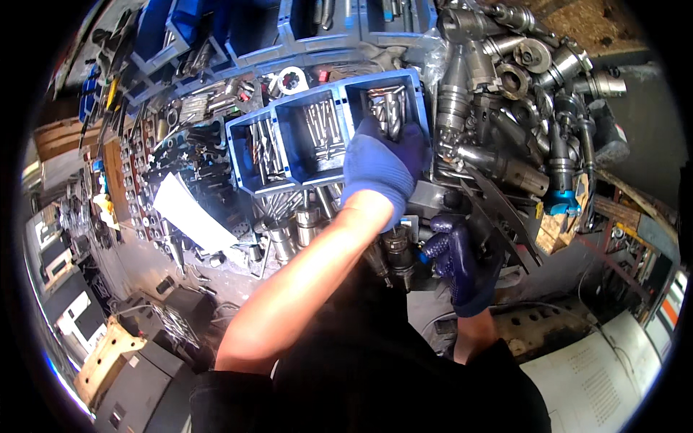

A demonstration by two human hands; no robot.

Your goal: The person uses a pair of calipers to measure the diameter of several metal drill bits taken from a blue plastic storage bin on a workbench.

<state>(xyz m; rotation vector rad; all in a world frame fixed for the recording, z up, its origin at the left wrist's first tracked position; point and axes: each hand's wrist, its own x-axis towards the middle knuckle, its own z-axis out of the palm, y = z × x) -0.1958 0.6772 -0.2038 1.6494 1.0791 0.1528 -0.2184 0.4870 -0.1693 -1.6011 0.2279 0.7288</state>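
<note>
My left hand (382,166), in a blue knit glove, reaches into the right compartment of a blue plastic bin (328,90). The back of the hand hides its fingers, which are among or just above drill bits (393,108). The bin's middle compartment holds slim drill bits or cutters (323,126), and its left one holds more thin bits (266,151). Lower right, my right hand (465,263), in a dark purple-blue dotted glove, is held with loosely bent fingers and part of the palm showing. Nothing is visible in it. A dark metal tool holder (397,249) stands to its left.
Many steel tool holders (498,162) lie heaped on the right. More blue bins (253,32) stand at the back. White papers (191,216) lie over tools on the left, beside a rack of small collets (137,180). Long flat dark bars (505,216) project near my right hand.
</note>
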